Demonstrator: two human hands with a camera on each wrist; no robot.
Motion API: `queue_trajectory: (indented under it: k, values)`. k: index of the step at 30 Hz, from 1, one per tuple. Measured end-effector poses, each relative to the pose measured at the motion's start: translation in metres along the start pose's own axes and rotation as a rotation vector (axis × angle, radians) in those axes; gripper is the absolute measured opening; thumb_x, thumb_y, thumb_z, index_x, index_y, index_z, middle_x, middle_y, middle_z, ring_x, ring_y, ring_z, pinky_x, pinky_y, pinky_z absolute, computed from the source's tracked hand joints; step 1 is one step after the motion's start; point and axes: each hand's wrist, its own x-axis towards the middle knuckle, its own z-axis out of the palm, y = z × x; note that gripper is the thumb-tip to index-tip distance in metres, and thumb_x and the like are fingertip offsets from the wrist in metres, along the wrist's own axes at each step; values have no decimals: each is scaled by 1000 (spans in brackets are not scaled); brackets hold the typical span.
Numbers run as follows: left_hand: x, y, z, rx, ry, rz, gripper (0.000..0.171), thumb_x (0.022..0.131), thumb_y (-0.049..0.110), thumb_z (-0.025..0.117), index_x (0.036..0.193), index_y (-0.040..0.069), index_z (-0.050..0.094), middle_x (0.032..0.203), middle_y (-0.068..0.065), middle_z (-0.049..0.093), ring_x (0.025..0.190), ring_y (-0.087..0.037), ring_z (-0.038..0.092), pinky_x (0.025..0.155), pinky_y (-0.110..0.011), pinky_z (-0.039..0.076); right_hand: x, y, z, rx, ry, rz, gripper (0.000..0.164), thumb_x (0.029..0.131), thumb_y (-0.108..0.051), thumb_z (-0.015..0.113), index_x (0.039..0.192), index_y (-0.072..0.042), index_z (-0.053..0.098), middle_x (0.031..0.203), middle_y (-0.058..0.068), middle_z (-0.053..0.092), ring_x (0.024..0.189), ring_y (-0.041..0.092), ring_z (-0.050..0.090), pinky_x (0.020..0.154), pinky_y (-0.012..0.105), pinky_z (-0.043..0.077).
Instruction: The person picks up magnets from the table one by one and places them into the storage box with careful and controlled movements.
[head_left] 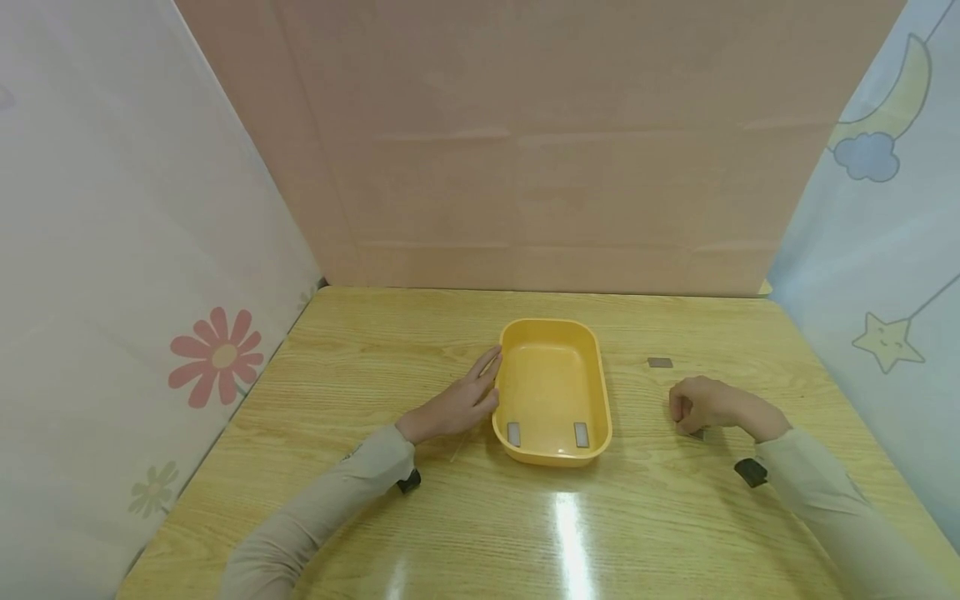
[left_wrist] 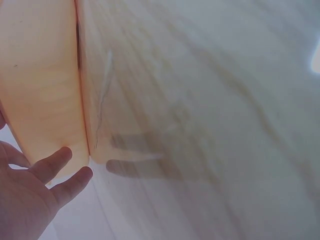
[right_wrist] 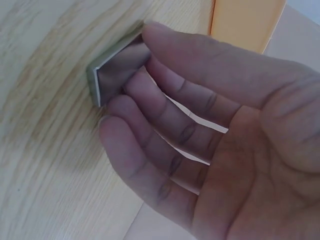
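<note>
A yellow plastic tray (head_left: pixel 552 460) with rounded corners sits mid-table. My left hand (head_left: pixel 457 406) lies at its left side, fingers extended and touching the wall; in the left wrist view the fingertips (left_wrist: pixel 64 154) are against the tray's side. Two small grey rectangular plates, one at left (head_left: pixel 513 434) and one at right (head_left: pixel 581 435), lie at the tray's near end. To the right of the tray, my right hand (head_left: pixel 708 402) pinches another such plate (right_wrist: pixel 120 67) by its edge, low at the tabletop. That plate has a shiny dark face and a pale rim.
One more grey plate (head_left: pixel 660 362) lies on the wood-grain table (head_left: pixel 450 517), right of the tray and beyond my right hand. Patterned cloth sheets (head_left: pixel 135 250) stand at both sides, and a plain pinkish sheet (head_left: pixel 540 167) rises behind the table.
</note>
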Motion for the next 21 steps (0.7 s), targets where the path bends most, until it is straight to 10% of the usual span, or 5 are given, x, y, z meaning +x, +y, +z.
queue_trajectory:
  k: [12,21]
  values:
    - [0,0,0,17,11,6,60,108,20,35,155,-7,8,166,-10,-6,104,-16,58,92,-29,48,1,-3,-3,-25,-9,20,15,81,2,76,84,-3,62,79,2,57,69,16,51,61,31,46]
    - [1,0,-1,2,-4,12,61,108,19,35,155,-8,7,165,-11,-7,72,-8,57,71,-23,50,0,-3,-3,-9,-9,12,14,81,2,76,85,-1,62,80,3,58,70,16,52,62,31,47]
